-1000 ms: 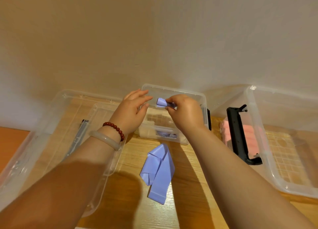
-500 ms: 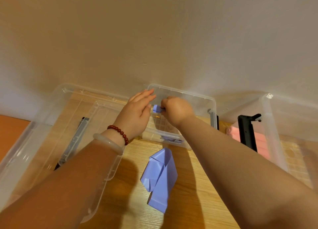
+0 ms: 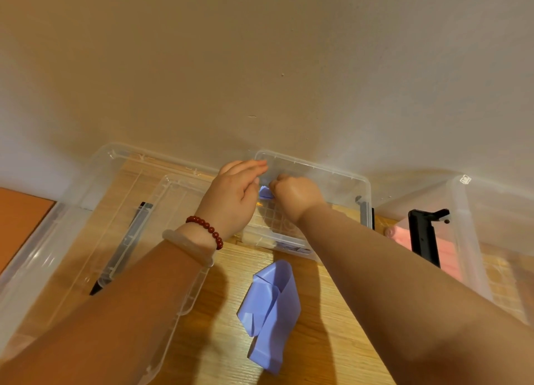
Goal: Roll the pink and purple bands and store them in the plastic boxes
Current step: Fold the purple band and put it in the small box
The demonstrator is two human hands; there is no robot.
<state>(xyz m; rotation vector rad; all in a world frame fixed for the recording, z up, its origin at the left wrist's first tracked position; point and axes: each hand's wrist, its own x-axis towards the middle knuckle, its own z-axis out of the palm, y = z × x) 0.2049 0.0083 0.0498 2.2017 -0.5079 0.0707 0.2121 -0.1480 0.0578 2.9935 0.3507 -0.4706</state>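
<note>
Two bare forearms are reaching in from the bottom edge, crossing a wooden table toward the wall. Between them, nearest the camera, a loose purple band is lying crumpled and partly folded on the wood, touched by neither arm. Farther on, the left wrist is wearing a pale bangle and a red bead bracelet. The left hand is hovering over the near-left corner of the small box, palm turned toward the other hand, its fingers straight and together and pointing at the far rim, curled round nothing. The right hand is bending down at the wrist inside the same box, knuckles up, fingers curled tight and pinching a purple roll. The roll is showing only as a small patch in the gap between the two hands, just above the box's gridded floor; whether the left palm is touching it cannot be told. A large clear left box is sitting beside the small one, with a clear lid and a dark strip inside. To the right, another clear box is holding pink bands behind a black handle. A plain wall is filling the background.
</note>
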